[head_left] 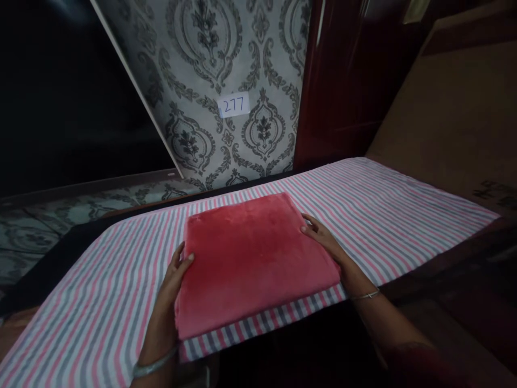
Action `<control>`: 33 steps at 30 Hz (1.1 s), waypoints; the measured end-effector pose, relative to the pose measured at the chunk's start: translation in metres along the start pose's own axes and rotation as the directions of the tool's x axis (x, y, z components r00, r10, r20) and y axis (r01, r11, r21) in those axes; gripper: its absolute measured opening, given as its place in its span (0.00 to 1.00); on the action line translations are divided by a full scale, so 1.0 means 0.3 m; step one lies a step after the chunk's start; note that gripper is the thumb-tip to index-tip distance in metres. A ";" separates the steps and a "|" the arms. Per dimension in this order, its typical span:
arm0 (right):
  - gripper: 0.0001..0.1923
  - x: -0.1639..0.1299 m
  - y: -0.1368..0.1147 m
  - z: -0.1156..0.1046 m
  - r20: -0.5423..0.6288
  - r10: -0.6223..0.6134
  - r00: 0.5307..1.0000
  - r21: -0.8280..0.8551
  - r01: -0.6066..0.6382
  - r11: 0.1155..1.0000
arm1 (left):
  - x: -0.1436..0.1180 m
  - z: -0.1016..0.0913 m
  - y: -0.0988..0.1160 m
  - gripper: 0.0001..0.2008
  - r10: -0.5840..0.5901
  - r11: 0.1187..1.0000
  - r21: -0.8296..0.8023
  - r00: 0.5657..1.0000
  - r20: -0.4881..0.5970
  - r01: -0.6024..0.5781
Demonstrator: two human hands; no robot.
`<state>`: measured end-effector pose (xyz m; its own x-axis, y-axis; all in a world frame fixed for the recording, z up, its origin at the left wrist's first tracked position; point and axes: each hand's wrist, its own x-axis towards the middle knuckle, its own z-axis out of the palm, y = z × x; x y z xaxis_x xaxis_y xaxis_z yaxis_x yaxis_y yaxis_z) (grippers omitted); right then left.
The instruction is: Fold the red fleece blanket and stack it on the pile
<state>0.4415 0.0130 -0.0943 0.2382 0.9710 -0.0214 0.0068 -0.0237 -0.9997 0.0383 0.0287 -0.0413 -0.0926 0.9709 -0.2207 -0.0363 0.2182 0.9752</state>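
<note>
A folded red plush cloth (258, 258) lies as a flat rectangle on a striped cloth (109, 280) of pink, white and grey. My left hand (175, 275) grips its left edge, the thumb on top and the fingers along the side. At the opposite edge, my right hand (323, 240) holds the cloth the same way, thumb over the top near the far right corner. The fingers of both hands are partly hidden behind the edges. A bangle is on each wrist.
Behind stands a patterned wall with a paper label (233, 104) reading 277. A large dark screen (76, 97) is at the left. Dark red glossy panelling (339, 75) and a big cardboard box (452, 118) border the right. The table's front edge runs below the folded cloth.
</note>
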 end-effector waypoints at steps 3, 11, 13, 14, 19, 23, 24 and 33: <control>0.42 0.007 0.008 0.004 -0.001 0.001 1.000 0.016 -0.001 1.000 | 0.025 -0.020 -0.014 0.44 -0.037 0.998 0.043 0.999 0.000 0.037; 0.43 0.011 -0.004 0.022 -0.010 0.013 1.000 0.052 -0.012 0.999 | 0.070 -0.053 -0.072 0.41 0.062 0.978 0.201 0.998 -0.033 -0.054; 0.43 0.009 -0.008 0.027 -0.022 0.019 1.000 0.063 -0.017 0.998 | 0.085 -0.058 -0.079 0.40 0.069 0.973 0.224 0.997 -0.042 -0.058; 0.43 0.008 -0.009 0.029 -0.021 0.022 1.000 0.067 -0.021 0.998 | 0.094 -0.061 -0.082 0.40 0.072 0.971 0.233 0.996 -0.056 -0.057; 0.44 0.012 0.002 0.030 0.039 -0.009 0.999 0.112 0.004 0.994 | 0.117 -0.084 -0.079 0.43 0.109 0.956 0.285 0.986 -0.126 -0.069; 0.46 0.010 0.026 0.025 0.082 -0.024 0.996 0.095 0.016 0.995 | 0.084 -0.081 -0.053 0.46 0.140 0.949 0.303 0.979 -0.151 -0.089; 0.46 0.008 0.032 0.024 0.094 -0.025 0.995 0.091 0.016 0.996 | 0.073 -0.077 -0.047 0.47 0.146 0.950 0.297 0.978 -0.150 -0.096; 0.43 -0.031 0.015 0.008 0.183 0.058 0.982 0.063 -0.070 0.996 | 0.004 -0.020 -0.011 0.48 0.142 0.981 0.161 0.968 -0.208 -0.109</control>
<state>0.4368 0.0045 -0.0987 0.0569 0.9951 -0.0808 -0.0710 -0.0766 -0.9945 0.0324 0.0286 -0.0451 -0.3018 0.9501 -0.0785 0.1345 0.1240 0.9831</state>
